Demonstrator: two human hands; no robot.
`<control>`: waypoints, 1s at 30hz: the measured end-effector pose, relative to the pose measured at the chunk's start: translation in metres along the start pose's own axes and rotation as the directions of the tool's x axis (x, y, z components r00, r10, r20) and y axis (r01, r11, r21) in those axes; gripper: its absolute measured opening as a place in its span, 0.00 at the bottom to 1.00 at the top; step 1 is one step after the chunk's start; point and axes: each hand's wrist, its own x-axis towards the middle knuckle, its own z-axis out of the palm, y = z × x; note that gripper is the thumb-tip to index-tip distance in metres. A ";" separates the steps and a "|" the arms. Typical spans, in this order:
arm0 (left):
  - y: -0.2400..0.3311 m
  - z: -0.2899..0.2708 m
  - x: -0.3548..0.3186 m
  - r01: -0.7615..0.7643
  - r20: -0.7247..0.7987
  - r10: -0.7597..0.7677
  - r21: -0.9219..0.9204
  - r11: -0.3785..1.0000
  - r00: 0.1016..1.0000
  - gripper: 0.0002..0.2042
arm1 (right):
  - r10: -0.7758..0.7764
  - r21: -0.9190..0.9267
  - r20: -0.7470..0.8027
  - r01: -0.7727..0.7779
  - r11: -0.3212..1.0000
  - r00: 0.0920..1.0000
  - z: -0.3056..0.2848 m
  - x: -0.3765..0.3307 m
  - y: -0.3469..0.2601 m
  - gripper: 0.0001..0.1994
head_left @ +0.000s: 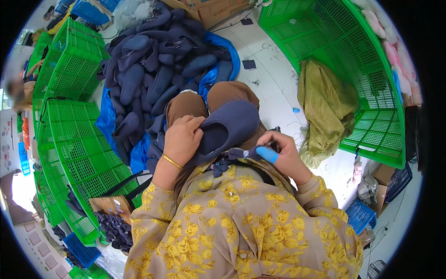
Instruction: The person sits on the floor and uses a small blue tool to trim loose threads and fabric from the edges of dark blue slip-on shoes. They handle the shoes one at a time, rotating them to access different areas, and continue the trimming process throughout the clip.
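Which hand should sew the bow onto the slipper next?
Probably the right hand. It already pinches the bow at the slipper's edge, and one finger wears a blue cap. The left hand is busy keeping the slipper steady on the lap, so it is best left there.

Left hand [182, 139] clenched, right hand [284, 152] pinching

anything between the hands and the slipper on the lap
Nothing visible. The left hand already grips the navy slipper at its opening, and the right hand, a blue cot on one finger, pinches the small bow at the slipper's near edge. Both are in direct contact.
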 end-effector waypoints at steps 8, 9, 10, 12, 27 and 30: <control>0.057 -0.041 -0.003 0.347 0.223 -0.278 -0.750 0.563 0.934 0.06 | -0.108 0.175 -0.347 0.177 0.969 0.932 0.021 0.019 -0.021 0.04; 0.066 -0.044 -0.002 0.444 0.379 -0.235 -0.799 0.405 0.895 0.08 | -0.199 -0.037 -0.299 0.197 0.980 0.933 0.020 0.017 -0.021 0.06; 0.074 -0.046 0.000 0.514 0.470 -0.214 -0.816 0.265 0.856 0.10 | -0.407 -0.318 -0.223 0.328 0.889 0.886 0.023 0.020 -0.026 0.14; 0.079 -0.040 0.004 0.504 0.465 -0.233 -0.851 0.149 0.854 0.11 | -0.591 -0.595 0.017 0.483 0.643 0.807 0.021 0.023 -0.026 0.24; 0.074 -0.023 0.001 0.401 0.399 -0.211 -0.915 -0.031 0.893 0.08 | -0.184 -0.157 -0.058 0.173 0.972 0.981 0.027 0.026 -0.030 0.08; 0.072 -0.022 0.001 0.374 0.354 -0.245 -0.926 0.041 0.903 0.09 | -0.303 -0.366 -0.021 0.275 0.889 0.953 0.025 0.027 -0.031 0.13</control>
